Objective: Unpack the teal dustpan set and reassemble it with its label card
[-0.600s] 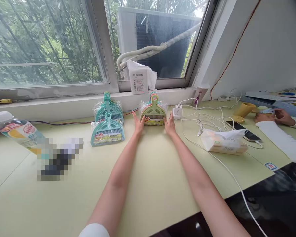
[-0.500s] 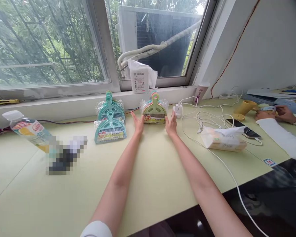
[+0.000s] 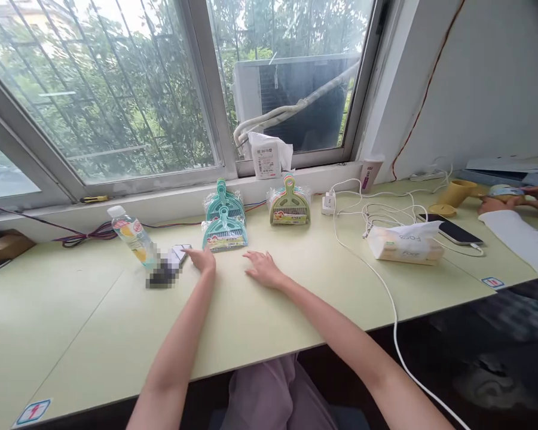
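My left hand (image 3: 201, 260) is over the table just in front of the front teal dustpan-and-brush set (image 3: 225, 232), thumb and fingers apart, holding nothing. To its right, my right hand (image 3: 263, 269) hovers low over the tabletop or rests on it; I cannot tell which. Its fingers are spread and empty. Behind the front teal set stands a teal stack (image 3: 223, 200) of the same kind, wrapped in clear plastic. A stack of dustpan-and-brush sets with a green one (image 3: 290, 206) at the front stands farther right, away from both hands.
At left are a tilted drink bottle (image 3: 132, 236) and a blurred-out item (image 3: 164, 275). At right lie a tissue pack (image 3: 403, 245), white cables (image 3: 376, 215), a phone (image 3: 451, 230) and a yellow cup (image 3: 457, 194). Another person's hands (image 3: 497, 203) work at far right.
Both hands have left the sides of the green stack and moved left and nearer to me, toward the teal sets. The stack stays in place. The view has turned left.
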### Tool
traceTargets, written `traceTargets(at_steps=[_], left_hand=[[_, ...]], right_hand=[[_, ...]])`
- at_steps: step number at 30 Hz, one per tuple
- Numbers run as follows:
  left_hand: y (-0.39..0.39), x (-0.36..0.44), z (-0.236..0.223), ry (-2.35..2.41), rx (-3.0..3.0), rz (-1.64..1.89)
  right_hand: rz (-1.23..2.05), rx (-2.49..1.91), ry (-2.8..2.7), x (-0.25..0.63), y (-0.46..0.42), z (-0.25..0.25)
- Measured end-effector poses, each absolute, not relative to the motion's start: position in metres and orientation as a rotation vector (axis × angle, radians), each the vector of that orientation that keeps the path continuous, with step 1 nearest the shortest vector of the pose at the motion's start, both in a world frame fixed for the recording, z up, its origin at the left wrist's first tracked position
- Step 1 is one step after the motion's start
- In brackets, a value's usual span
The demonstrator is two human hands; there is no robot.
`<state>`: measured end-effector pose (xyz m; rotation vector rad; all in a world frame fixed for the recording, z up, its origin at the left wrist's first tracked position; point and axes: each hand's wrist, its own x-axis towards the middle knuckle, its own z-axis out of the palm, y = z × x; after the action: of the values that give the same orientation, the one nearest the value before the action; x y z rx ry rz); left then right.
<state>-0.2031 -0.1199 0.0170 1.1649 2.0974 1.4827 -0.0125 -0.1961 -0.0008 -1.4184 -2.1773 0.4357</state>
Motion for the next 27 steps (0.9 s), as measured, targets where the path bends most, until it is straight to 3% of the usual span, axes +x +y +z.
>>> traceTargets(at_steps=[4,9,13,21,27], left_hand=[[-0.122,-0.231,0.024,1.731,1.118,1.279],[-0.142,-0.205,0.032,1.391,1.074,0.849],[-0.154,-0.182,0.025,1.430,1.161,0.919],[-0.160,-0.185,0.016,1.631,1.463,0.942],[-0.166,-0.190,0.028,1.108,1.191,1.129]], right_hand=[[0.436,-1.523,-2.082,-0.011,-0.201,0.004],[0.222,-1.461,-2.274,-0.011,-0.207,0.005],[0.084,-1.413,-2.340,-0.011,-0.211,0.008],[0.223,-0.984,-2.447,-0.004,-0.211,0.014],[0.101,-1.034,-2.428,-0.004,-0.214,0.020]])
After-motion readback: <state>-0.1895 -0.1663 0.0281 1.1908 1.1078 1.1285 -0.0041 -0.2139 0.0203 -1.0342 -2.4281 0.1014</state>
